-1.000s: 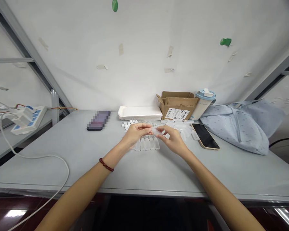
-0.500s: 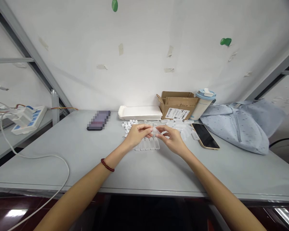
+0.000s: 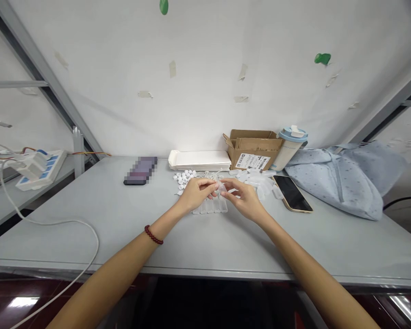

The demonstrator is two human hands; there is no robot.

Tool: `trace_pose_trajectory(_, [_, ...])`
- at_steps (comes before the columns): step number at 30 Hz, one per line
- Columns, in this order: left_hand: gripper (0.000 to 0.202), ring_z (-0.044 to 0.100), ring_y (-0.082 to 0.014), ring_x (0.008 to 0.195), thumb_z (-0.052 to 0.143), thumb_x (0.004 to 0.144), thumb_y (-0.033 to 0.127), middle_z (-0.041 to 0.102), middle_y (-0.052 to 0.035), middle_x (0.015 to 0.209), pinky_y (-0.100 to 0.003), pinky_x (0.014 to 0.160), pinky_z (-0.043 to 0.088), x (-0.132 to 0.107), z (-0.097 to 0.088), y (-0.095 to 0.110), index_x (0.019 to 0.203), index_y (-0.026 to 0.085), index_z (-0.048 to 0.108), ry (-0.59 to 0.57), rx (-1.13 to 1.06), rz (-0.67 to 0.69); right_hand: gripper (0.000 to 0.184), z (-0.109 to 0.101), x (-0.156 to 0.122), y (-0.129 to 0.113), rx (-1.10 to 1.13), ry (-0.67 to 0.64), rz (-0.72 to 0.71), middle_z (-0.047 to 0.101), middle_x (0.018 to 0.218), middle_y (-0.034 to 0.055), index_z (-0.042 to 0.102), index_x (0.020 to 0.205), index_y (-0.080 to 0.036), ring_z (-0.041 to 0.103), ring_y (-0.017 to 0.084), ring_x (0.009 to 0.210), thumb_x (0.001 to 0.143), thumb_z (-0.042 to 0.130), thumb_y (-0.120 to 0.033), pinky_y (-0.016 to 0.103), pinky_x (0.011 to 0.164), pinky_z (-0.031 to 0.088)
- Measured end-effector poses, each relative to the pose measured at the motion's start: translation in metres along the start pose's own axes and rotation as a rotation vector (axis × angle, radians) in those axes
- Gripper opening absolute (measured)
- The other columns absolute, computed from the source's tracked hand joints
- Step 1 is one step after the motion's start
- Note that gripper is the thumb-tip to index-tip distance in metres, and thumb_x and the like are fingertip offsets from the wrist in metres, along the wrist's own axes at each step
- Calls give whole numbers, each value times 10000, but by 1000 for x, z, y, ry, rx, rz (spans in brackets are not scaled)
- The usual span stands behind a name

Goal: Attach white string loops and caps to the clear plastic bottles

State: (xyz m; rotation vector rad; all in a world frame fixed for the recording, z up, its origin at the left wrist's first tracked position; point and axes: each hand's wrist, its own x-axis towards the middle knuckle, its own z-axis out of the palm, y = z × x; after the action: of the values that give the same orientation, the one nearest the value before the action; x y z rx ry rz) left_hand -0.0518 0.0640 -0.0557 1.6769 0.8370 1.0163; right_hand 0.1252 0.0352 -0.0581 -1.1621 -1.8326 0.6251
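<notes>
A small translucent plastic bottle [image 3: 221,186] is held up between my two hands. My right hand [image 3: 242,195] grips its body with thumb and fingertips. On the other side, my left hand [image 3: 199,192] pinches at the bottle's upper end; what exactly lies between those fingertips is too small to tell. Below the hands, several similar clear bottles [image 3: 210,206] lie side by side in a row, partly covered by the left hand. White caps [image 3: 182,177] are piled to the left. Small white pieces [image 3: 207,174] lie behind the hands, and more loose translucent bottles [image 3: 262,183] are heaped on the right.
Behind stand a stack of white flat boxes [image 3: 200,161], an open cardboard box [image 3: 255,153] and a lidded cup [image 3: 289,148]. A phone [image 3: 292,194] and a pale blue fabric bag [image 3: 335,183] lie right. Another phone [image 3: 140,171], a power strip [image 3: 43,171] and a white cable [image 3: 71,222] are left.
Both hands stay in nearly the same place. The fingers have shifted slightly around the bottle's end, and the left hand has tilted a little closer to it.
</notes>
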Motion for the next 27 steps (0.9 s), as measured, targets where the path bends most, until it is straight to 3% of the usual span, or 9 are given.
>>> trace_pose_trajectory(8, [209,610,-119,578,596,779,316,650,-27,666,-219,561,509,-1,1,6,746,125,675,10,85,-17,271,1,-1,-1,1,2,36,671,853,60,614,1027,-179,627,182,821,772,586,-266,309,689,522])
trace_pose_trajectory(13, [224,527,-81,424,577,792,313,635,-5,625,-212,473,441,-4,1,5,678,137,653,77,299,3,275,2,0,0,34,-2,83,670,847,64,603,1028,-163,630,177,800,778,576,-272,315,695,520])
trace_pose_trajectory(15, [175,547,-99,478,568,799,277,637,-7,645,-225,511,449,-5,4,2,719,146,652,134,448,126,277,3,1,2,76,10,100,668,844,64,599,1020,-160,628,176,793,773,580,-286,319,694,523])
trace_pose_trajectory(19, [186,581,-140,664,527,831,226,636,-33,797,-269,636,481,-9,10,-4,991,161,596,173,665,393,293,4,2,7,154,23,144,659,806,65,588,993,-146,621,180,745,765,586,-330,335,660,530])
trace_pose_trajectory(24, [347,526,-235,999,595,810,293,564,-110,1066,-365,829,472,-11,12,0,1120,159,517,118,804,524,307,3,3,5,202,34,182,641,785,61,576,972,-136,626,186,730,755,601,-351,346,661,531])
trace_pose_trajectory(27, [392,485,-261,1076,610,807,310,539,-115,1164,-418,902,437,-10,12,2,1157,177,496,77,838,565,300,2,3,2,245,29,207,641,781,54,570,967,-143,641,188,722,757,602,-356,342,665,530])
